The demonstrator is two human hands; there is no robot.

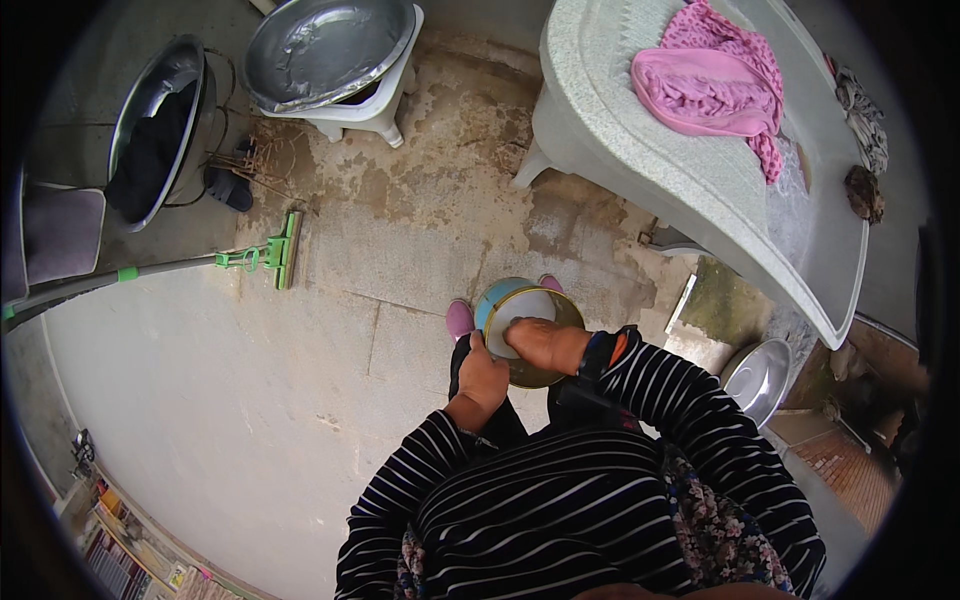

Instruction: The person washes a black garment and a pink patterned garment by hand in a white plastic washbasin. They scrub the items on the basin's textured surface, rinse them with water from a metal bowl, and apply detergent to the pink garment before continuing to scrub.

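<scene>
A round tin point(504, 291) with a blue outside and a gold-coloured rim is in front of my body, tilted so that its mouth shows. White contents point(531, 303), perhaps powder, lie inside it. My left hand point(482, 373) grips the tin's near left rim, thumb up on the edge. Reaching in through the mouth is my right hand point(541, 343); its fingertips are hidden, so whether they hold anything cannot be told. Pink cloth point(709, 94) lies bunched on the ribbed grey washing sink point(600, 142) at the upper right.
A metal basin point(330, 52) rests on a white stool point(352, 120). Left of it, another basin point(199, 127) holds dark cloth point(154, 154). A squeeze mop with a green head point(281, 251) lies on the floor at left. One more metal basin point(761, 382) stands near my right elbow.
</scene>
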